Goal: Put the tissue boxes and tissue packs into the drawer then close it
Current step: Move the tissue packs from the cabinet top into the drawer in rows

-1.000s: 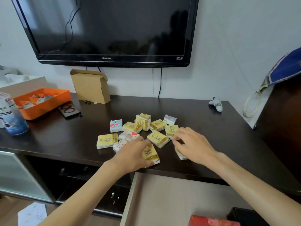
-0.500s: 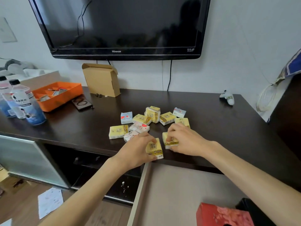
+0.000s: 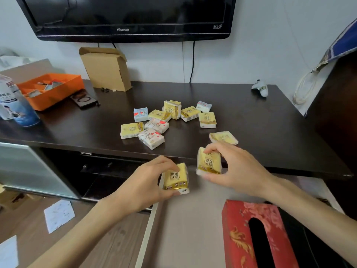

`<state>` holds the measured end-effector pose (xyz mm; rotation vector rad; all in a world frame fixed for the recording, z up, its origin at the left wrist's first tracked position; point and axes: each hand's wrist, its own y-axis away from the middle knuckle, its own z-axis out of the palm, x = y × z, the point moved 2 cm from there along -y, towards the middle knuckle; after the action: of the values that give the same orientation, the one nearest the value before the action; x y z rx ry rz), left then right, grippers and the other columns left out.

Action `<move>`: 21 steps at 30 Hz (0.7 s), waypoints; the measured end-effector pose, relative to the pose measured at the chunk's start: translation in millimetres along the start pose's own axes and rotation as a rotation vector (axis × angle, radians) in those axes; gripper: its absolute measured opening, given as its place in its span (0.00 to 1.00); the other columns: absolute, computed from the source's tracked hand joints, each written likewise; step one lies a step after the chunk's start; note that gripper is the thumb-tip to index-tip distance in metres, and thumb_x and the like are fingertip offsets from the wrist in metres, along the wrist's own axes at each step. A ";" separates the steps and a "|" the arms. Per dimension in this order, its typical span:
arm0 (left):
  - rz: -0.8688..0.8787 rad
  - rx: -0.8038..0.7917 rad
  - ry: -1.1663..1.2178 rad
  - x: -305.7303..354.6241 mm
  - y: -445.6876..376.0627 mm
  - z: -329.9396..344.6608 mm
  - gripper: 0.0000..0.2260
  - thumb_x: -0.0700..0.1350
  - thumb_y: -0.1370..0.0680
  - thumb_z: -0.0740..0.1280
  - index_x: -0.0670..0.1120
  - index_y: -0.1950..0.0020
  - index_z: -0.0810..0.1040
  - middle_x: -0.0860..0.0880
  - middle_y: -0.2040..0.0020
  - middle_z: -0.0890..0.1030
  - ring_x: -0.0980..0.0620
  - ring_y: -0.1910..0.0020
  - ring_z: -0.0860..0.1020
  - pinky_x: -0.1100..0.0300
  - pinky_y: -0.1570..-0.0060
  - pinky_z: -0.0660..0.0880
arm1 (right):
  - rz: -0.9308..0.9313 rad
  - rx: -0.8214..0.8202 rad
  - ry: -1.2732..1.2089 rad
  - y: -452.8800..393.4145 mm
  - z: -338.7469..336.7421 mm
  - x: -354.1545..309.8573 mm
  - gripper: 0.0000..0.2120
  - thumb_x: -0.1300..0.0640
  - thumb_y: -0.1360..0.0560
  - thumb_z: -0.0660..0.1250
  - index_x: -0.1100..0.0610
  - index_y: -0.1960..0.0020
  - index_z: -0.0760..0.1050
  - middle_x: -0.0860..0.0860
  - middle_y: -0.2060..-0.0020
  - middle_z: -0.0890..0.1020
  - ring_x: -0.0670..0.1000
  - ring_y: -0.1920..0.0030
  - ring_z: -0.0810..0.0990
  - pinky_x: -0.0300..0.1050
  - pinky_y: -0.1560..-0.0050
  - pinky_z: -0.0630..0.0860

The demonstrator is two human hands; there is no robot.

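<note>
My left hand point(image 3: 144, 185) grips a yellow tissue pack point(image 3: 176, 177) above the left rim of the open drawer point(image 3: 185, 229). A second yellow tissue pack point(image 3: 209, 161) is pinched in my right hand point(image 3: 234, 169), just off the front edge of the dark cabinet top point(image 3: 270, 132). Several more packs lie on that top: a yellow one point(image 3: 224, 137) by my right hand, a white one with red hearts point(image 3: 151, 138), a blue one point(image 3: 141, 114). A red tissue box point(image 3: 251, 235) lies inside the drawer at the right.
An open cardboard box point(image 3: 106, 69) stands at the back. At the far left are an orange tray point(image 3: 52, 89) and a bottle point(image 3: 11, 103), with a black case point(image 3: 84, 98) between. A small white toy point(image 3: 260, 89) sits back right. A TV point(image 3: 131, 16) hangs above.
Both hands lifted a yellow pack each off the cabinet top and drew them toward me, out over the open drawer. The view tilted down, showing more of the red box.
</note>
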<state>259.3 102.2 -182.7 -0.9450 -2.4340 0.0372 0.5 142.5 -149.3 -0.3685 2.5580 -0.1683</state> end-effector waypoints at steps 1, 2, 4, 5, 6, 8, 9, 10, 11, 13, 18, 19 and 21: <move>0.000 -0.033 -0.001 0.9 6.3 8.7 0.24 0.60 0.31 0.76 0.58 0.37 0.77 0.64 0.39 0.74 0.62 0.41 0.76 0.62 0.43 0.75 | 0.014 -0.017 -0.008 15.9 4.7 -0.8 0.25 0.26 0.32 0.69 0.37 0.41 0.69 0.33 0.46 0.77 0.44 0.49 0.81 0.46 0.51 0.77; 0.002 -0.070 -0.011 1.9 10.7 17.8 0.25 0.60 0.31 0.76 0.58 0.36 0.77 0.64 0.38 0.74 0.62 0.41 0.77 0.61 0.42 0.75 | 0.032 -0.040 -0.001 28.7 11.0 -0.5 0.25 0.26 0.32 0.69 0.36 0.42 0.69 0.33 0.46 0.77 0.43 0.51 0.80 0.44 0.53 0.76; 0.016 -0.151 -0.057 4.2 13.7 34.9 0.26 0.60 0.30 0.75 0.57 0.34 0.76 0.62 0.38 0.73 0.60 0.42 0.77 0.59 0.42 0.75 | 0.069 -0.107 0.046 42.7 26.3 2.7 0.25 0.26 0.31 0.69 0.36 0.41 0.67 0.33 0.48 0.75 0.43 0.51 0.78 0.39 0.57 0.72; 0.024 -0.186 -0.085 5.6 12.9 42.2 0.26 0.59 0.30 0.75 0.57 0.34 0.75 0.61 0.38 0.74 0.59 0.42 0.77 0.57 0.43 0.75 | 0.083 -0.141 0.074 44.9 34.3 5.1 0.25 0.28 0.31 0.70 0.37 0.41 0.66 0.33 0.48 0.74 0.42 0.51 0.76 0.38 0.58 0.69; 0.031 -0.213 -0.114 6.5 10.8 48.5 0.27 0.59 0.30 0.75 0.56 0.33 0.75 0.59 0.38 0.74 0.57 0.42 0.77 0.57 0.43 0.75 | 0.100 -0.171 0.101 44.2 41.9 7.8 0.26 0.30 0.31 0.70 0.38 0.40 0.66 0.34 0.47 0.73 0.41 0.50 0.74 0.37 0.59 0.67; 0.053 -0.249 -0.202 7.0 3.7 59.0 0.28 0.58 0.30 0.75 0.53 0.32 0.75 0.55 0.38 0.76 0.52 0.43 0.77 0.57 0.43 0.74 | 0.150 -0.219 0.160 37.9 54.8 13.3 0.26 0.36 0.31 0.72 0.41 0.39 0.65 0.37 0.45 0.73 0.42 0.48 0.71 0.35 0.61 0.63; 0.063 -0.262 -0.252 6.6 -0.7 63.1 0.29 0.58 0.30 0.75 0.52 0.32 0.74 0.53 0.39 0.77 0.50 0.43 0.77 0.58 0.42 0.73 | 0.179 -0.240 0.187 33.2 60.2 16.4 0.27 0.38 0.31 0.72 0.42 0.38 0.65 0.39 0.43 0.74 0.44 0.46 0.72 0.37 0.61 0.63; 0.066 -0.273 -0.290 5.7 -4.8 66.4 0.29 0.58 0.30 0.74 0.51 0.32 0.74 0.52 0.39 0.77 0.49 0.43 0.77 0.58 0.42 0.71 | 0.208 -0.262 0.205 28.7 65.2 19.3 0.27 0.41 0.32 0.73 0.43 0.39 0.65 0.41 0.42 0.75 0.47 0.44 0.73 0.40 0.61 0.64; 0.060 -0.284 -0.311 4.3 -8.8 68.9 0.29 0.58 0.30 0.74 0.51 0.32 0.73 0.52 0.40 0.77 0.48 0.43 0.77 0.58 0.42 0.71 | 0.234 -0.288 0.216 24.4 69.8 21.9 0.26 0.43 0.32 0.74 0.44 0.40 0.64 0.42 0.42 0.76 0.48 0.44 0.74 0.43 0.60 0.64; 0.050 -0.301 -0.349 1.1 -15.4 72.5 0.29 0.59 0.30 0.74 0.51 0.33 0.73 0.51 0.40 0.77 0.47 0.43 0.76 0.57 0.40 0.70 | 0.267 -0.352 0.238 18.3 78.0 25.8 0.26 0.46 0.33 0.75 0.44 0.43 0.64 0.43 0.45 0.75 0.49 0.46 0.73 0.43 0.63 0.63; 0.111 -0.330 -0.469 -2.5 -21.0 80.7 0.24 0.61 0.30 0.72 0.49 0.41 0.75 0.51 0.43 0.77 0.49 0.44 0.76 0.56 0.36 0.65 | 0.254 -0.456 0.265 12.7 89.3 30.0 0.23 0.43 0.34 0.76 0.44 0.43 0.72 0.43 0.45 0.73 0.48 0.44 0.73 0.46 0.57 0.65; 0.120 -0.320 -0.469 -3.4 -20.2 82.1 0.23 0.62 0.30 0.72 0.49 0.43 0.75 0.51 0.43 0.76 0.49 0.45 0.76 0.56 0.37 0.65 | 0.254 -0.454 0.264 13.3 89.3 31.1 0.24 0.42 0.35 0.76 0.44 0.42 0.73 0.43 0.44 0.73 0.48 0.42 0.73 0.46 0.56 0.65; 0.134 -0.296 -0.461 -5.2 -18.0 83.1 0.24 0.64 0.31 0.70 0.49 0.44 0.76 0.51 0.42 0.76 0.49 0.44 0.75 0.57 0.37 0.65 | 0.268 -0.443 0.268 15.1 88.0 33.3 0.24 0.42 0.36 0.77 0.43 0.42 0.75 0.43 0.43 0.74 0.49 0.40 0.74 0.47 0.54 0.67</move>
<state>211.3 98.4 -253.1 -1.3555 -2.8444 -0.0677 17.0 143.3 -243.2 -0.1664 2.8684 0.4859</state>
